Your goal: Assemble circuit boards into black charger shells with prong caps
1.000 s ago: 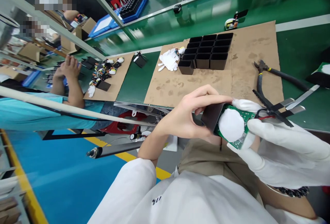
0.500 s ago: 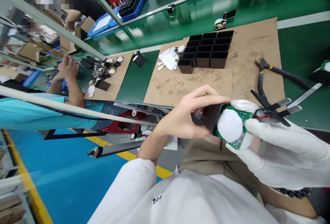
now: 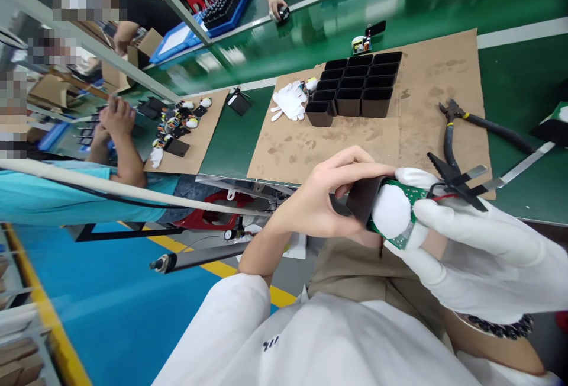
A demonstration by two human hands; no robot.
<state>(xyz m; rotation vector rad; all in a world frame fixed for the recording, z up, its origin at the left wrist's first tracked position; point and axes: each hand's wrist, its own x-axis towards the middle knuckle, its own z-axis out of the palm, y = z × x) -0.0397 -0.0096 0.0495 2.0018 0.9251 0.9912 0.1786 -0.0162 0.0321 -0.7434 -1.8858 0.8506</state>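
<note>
My bare left hand (image 3: 331,196) is wrapped round a dark plastic case (image 3: 364,201), its open end facing right. In my gloved right hand (image 3: 470,238) is a green circuit board (image 3: 405,241) with a round white disc (image 3: 391,211) on its face. The board's left edge sits inside the mouth of the case. Red and black wires lead from the board to a black part with metal prongs (image 3: 461,182), which lies over the gloved fingers.
Rows of dark open cases (image 3: 355,87) stand on a cardboard sheet (image 3: 444,87), beside a white glove (image 3: 289,102). Cutting pliers (image 3: 452,111) lie at the right. A wired assembly (image 3: 362,42) sits on the green belt. A co-worker's clasped hands (image 3: 118,116) are at the left.
My right hand has moved slightly left, and the board is deeper in the case. Across the belt, a co-worker's hand has reached onto a small black item. The wired assembly has shifted left.
</note>
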